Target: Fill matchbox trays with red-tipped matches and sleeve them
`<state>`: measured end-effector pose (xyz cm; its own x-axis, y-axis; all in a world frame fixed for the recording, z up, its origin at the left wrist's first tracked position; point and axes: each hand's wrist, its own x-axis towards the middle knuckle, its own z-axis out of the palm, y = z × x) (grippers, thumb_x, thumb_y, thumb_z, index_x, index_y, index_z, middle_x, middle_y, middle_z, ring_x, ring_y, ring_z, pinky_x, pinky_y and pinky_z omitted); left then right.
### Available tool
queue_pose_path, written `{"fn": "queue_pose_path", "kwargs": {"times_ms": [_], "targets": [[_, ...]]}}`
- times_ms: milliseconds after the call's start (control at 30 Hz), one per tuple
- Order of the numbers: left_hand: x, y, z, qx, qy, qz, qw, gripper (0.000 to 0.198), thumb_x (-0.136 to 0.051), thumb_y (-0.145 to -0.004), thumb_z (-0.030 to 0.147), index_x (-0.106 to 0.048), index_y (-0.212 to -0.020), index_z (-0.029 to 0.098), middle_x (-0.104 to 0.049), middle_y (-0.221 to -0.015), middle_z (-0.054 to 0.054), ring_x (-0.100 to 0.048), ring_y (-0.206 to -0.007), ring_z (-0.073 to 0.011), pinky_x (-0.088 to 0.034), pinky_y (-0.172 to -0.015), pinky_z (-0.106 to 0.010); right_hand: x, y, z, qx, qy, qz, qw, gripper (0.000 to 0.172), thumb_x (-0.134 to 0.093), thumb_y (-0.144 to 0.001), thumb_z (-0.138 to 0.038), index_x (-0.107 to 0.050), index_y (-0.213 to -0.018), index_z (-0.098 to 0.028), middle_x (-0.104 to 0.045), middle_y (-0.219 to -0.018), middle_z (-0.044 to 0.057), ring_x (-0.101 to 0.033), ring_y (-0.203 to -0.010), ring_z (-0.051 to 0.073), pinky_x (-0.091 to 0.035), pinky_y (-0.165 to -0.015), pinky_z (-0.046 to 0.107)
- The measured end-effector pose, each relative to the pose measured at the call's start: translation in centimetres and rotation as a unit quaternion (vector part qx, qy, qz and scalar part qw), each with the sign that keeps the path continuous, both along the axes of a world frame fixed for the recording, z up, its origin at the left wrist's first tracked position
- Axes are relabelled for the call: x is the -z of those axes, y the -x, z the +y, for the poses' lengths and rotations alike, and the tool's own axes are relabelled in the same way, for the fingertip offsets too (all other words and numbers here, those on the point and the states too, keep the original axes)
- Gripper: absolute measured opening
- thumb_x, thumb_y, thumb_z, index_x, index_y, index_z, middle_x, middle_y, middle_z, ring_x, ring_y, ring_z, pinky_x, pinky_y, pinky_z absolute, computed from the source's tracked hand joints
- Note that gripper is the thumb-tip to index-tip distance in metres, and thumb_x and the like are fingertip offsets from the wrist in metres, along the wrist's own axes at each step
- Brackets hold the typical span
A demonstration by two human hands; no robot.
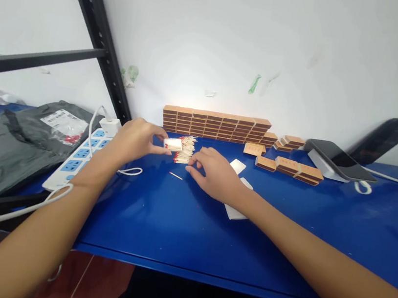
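Note:
My left hand [139,138] grips a small white matchbox tray [173,144] between thumb and fingers. Red match heads show at the tray's near left corner. Just right of it lies a pile of matches [186,151] with red heads, on the blue table [159,222]. At the pile's right edge is my right hand [214,171], its fingers curled and the thumb and index tips close together. Whether anything is pinched there I cannot make out. One loose match [175,176] lies in front of the pile. White trays [238,166] lie partly behind my right hand and wrist.
Stacked matchboxes [217,126] form a row against the wall. More matchboxes [287,166] and an orange sleeve [254,149] lie to the right, near a phone [341,159] on a white box. A power strip [78,157], white cable [132,172] and grey plastic bag [25,144] occupy the left.

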<state>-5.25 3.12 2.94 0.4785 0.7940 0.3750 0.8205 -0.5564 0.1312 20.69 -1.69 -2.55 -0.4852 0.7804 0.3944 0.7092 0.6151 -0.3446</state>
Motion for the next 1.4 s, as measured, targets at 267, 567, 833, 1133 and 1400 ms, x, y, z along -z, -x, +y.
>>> {"fn": "queue_pose_path", "kwargs": {"times_ms": [267, 567, 833, 1133, 1400], "targets": [[0.3, 0.2, 0.3, 0.006, 0.001, 0.009, 1.000, 0.035, -0.094, -0.077, 0.049, -0.085, -0.097, 0.023, -0.077, -0.070, -0.003, -0.074, -0.070, -0.0238, -0.044, -0.064, -0.031, 0.2, 2.3, 0.3, -0.043, 0.049, -0.023, 0.998, 0.013, -0.069, -0.100, -0.024, -0.067, -0.088, -0.019, -0.067, -0.091, 0.006, -0.058, -0.093, 0.021, -0.042, -0.082, 0.034], [0.1, -0.3, -0.2, 0.020, -0.012, 0.019, 1.000, 0.031, -0.093, -0.078, 0.046, -0.085, -0.097, 0.022, -0.078, -0.073, -0.004, -0.074, -0.072, -0.0250, -0.043, -0.065, -0.031, 0.5, 1.4, 1.5, -0.013, 0.032, -0.040, 0.999, 0.014, -0.062, -0.101, -0.016, -0.067, -0.088, -0.019, -0.068, -0.091, 0.006, -0.058, -0.089, 0.021, -0.042, -0.097, 0.038], [-0.1, -0.4, -0.4, 0.031, -0.006, 0.012, 0.999, 0.029, -0.093, -0.079, 0.042, -0.085, -0.097, 0.022, -0.079, -0.076, -0.005, -0.074, -0.073, -0.0246, -0.043, -0.065, -0.031, 0.6, 1.4, 1.3, -0.004, -0.004, -0.068, 0.998, 0.017, -0.057, -0.106, -0.020, -0.073, -0.103, -0.016, -0.068, -0.098, 0.010, -0.054, -0.097, 0.025, -0.042, -0.085, 0.038], [0.1, -0.3, -0.2, 0.007, 0.013, 0.006, 1.000, 0.031, -0.094, -0.078, 0.042, -0.086, -0.101, 0.022, -0.079, -0.075, -0.005, -0.074, -0.074, -0.0256, -0.043, -0.066, -0.031, 0.6, 1.3, 1.5, -0.003, 0.007, -0.062, 0.998, 0.016, -0.058, -0.106, -0.020, -0.074, -0.104, -0.016, -0.069, -0.100, 0.010, -0.053, -0.098, 0.025, -0.042, -0.085, 0.038], [-0.1, -0.3, -0.3, 0.004, 0.009, 0.019, 1.000, 0.037, -0.096, -0.076, 0.045, -0.085, -0.102, 0.021, -0.080, -0.077, -0.005, -0.075, -0.075, -0.0260, -0.044, -0.067, -0.031, 0.7, 1.3, 1.4, 0.000, -0.001, -0.054, 0.999, 0.014, -0.062, -0.105, -0.021, -0.072, -0.112, -0.016, -0.069, -0.102, 0.010, -0.054, -0.098, 0.025, -0.041, -0.085, 0.037]]}}
